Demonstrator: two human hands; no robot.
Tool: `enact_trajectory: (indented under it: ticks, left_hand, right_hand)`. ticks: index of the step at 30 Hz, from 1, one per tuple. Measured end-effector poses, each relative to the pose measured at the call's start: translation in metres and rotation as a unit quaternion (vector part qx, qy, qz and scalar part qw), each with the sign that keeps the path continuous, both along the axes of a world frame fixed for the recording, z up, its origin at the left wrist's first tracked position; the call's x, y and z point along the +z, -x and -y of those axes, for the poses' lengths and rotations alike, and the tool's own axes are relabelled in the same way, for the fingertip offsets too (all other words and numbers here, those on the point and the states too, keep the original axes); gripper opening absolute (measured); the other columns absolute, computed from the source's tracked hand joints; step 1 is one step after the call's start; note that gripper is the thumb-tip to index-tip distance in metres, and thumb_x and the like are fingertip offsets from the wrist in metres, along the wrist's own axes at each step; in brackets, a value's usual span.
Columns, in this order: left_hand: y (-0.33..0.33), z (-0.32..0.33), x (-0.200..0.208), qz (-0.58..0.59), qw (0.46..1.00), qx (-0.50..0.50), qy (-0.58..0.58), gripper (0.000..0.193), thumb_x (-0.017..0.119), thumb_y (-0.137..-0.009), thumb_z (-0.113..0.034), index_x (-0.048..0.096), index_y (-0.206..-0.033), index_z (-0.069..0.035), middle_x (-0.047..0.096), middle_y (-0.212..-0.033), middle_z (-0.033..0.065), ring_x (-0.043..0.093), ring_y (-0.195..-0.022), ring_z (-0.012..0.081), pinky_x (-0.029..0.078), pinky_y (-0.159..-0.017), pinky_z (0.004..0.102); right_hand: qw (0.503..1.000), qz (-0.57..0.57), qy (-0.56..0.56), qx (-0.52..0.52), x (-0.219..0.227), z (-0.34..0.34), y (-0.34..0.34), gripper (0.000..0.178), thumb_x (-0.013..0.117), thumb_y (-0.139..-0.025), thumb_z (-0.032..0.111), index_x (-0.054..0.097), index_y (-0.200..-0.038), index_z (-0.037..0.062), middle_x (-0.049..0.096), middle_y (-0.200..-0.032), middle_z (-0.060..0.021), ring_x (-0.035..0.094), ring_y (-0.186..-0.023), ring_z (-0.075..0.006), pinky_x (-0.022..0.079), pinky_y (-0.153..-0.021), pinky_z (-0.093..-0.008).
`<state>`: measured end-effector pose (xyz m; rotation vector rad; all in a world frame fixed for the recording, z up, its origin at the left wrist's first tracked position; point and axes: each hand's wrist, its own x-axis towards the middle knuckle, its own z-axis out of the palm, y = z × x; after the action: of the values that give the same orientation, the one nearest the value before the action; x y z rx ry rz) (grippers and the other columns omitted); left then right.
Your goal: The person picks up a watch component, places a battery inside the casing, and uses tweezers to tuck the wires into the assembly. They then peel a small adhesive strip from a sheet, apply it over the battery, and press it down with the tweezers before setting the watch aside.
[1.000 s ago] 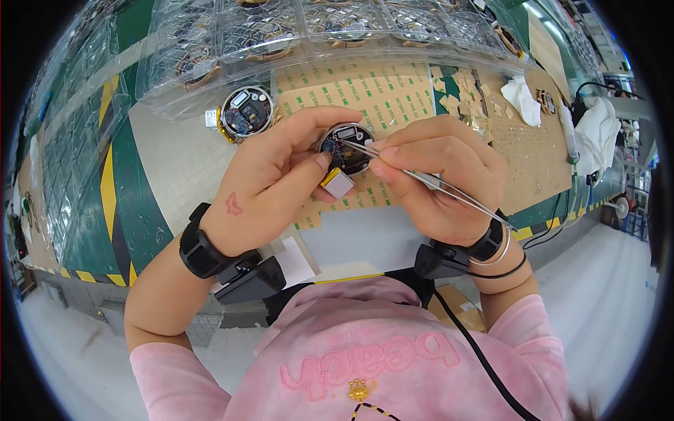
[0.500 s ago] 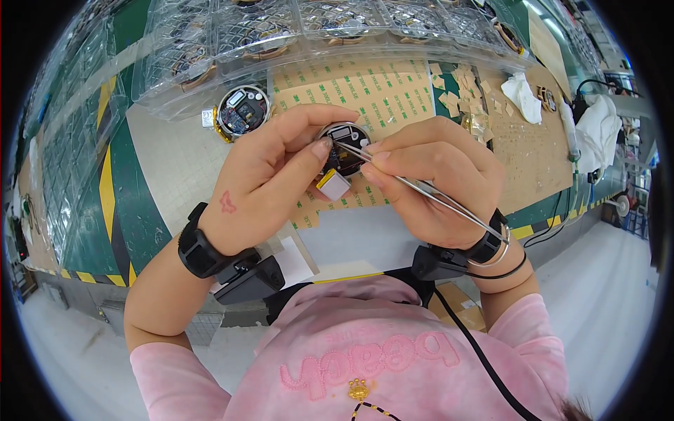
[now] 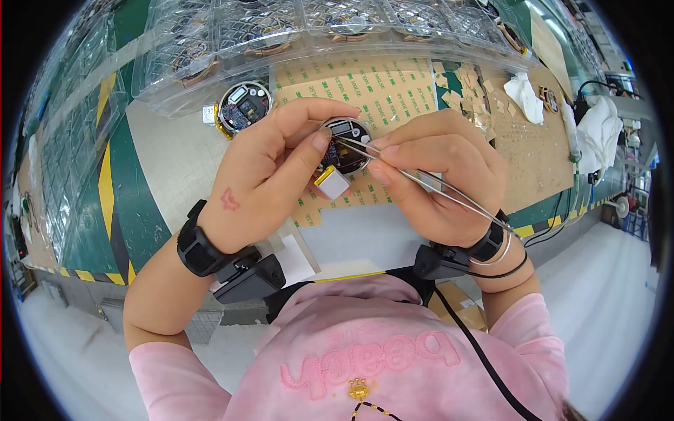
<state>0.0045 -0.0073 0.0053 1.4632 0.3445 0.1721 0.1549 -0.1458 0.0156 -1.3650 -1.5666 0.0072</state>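
Observation:
My left hand (image 3: 270, 165) is closed round the edge of a round black electronic module (image 3: 353, 163) with a silvery rim, holding it tilted up. A small flat white battery with yellow tape (image 3: 332, 184) hangs at its near side by my fingers. My right hand (image 3: 439, 168) pinches metal tweezers (image 3: 414, 175), whose tips reach over the module's inside near my left thumb. Whether the tips grip anything is too small to tell. A similar round module (image 3: 243, 107) lies on the table beyond my left hand, with a white-and-yellow piece at its side.
Clear plastic trays (image 3: 281, 52) with several round modules line the back. Under my hands lies a tan sheet with green print (image 3: 393, 91). Tan scraps (image 3: 467, 95), a crumpled white tissue (image 3: 523, 97) and a white cloth (image 3: 597, 133) lie at the right. Dark cables hang at the right edge.
The tweezer tips have shifted slightly within the module, and the tweezers' angle has changed a little. The module and battery have turned slightly in my left hand.

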Motion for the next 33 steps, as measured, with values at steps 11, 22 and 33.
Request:
enact_trajectory:
  ticks: [11,22,33]
  left_hand:
    - [0.0001,-0.0034,0.001,-0.019,0.999,-0.017,0.042,0.031,0.042,-0.096,-0.005,0.051,-0.125,-0.002,0.061,-0.102,0.0048,0.059,-0.087,0.0073,0.056,-0.065,0.022]
    - [0.0001,0.0011,-0.0013,-0.007,0.997,-0.015,0.078,0.035,0.041,-0.092,0.0,0.05,-0.127,0.0,0.061,-0.107,0.0058,0.058,-0.087,0.0067,0.055,-0.069,0.0227]
    - [0.001,-0.0006,-0.0039,0.003,0.999,-0.017,0.042,0.033,0.042,-0.094,-0.001,0.051,-0.125,0.0,0.063,-0.098,0.0045,0.057,-0.081,0.0049,0.053,-0.065,0.021]
  right_hand:
    - [0.998,0.04,0.041,0.002,0.002,0.0069,0.001,0.024,0.076,-0.069,-0.004,0.062,-0.087,0.0025,0.066,-0.081,-0.0123,0.066,-0.071,-0.0209,0.053,-0.06,-0.0275]
    - [0.998,0.061,0.029,0.021,-0.0002,0.007,-0.0001,0.028,0.078,-0.065,-0.005,0.064,-0.087,0.0036,0.066,-0.08,-0.0113,0.064,-0.064,-0.0198,0.051,-0.052,-0.0261]
    - [0.997,0.061,0.035,0.029,-0.001,0.0067,-0.0005,0.03,0.079,-0.062,-0.005,0.064,-0.088,0.0036,0.065,-0.079,-0.0106,0.064,-0.063,-0.0202,0.051,-0.053,-0.0266]
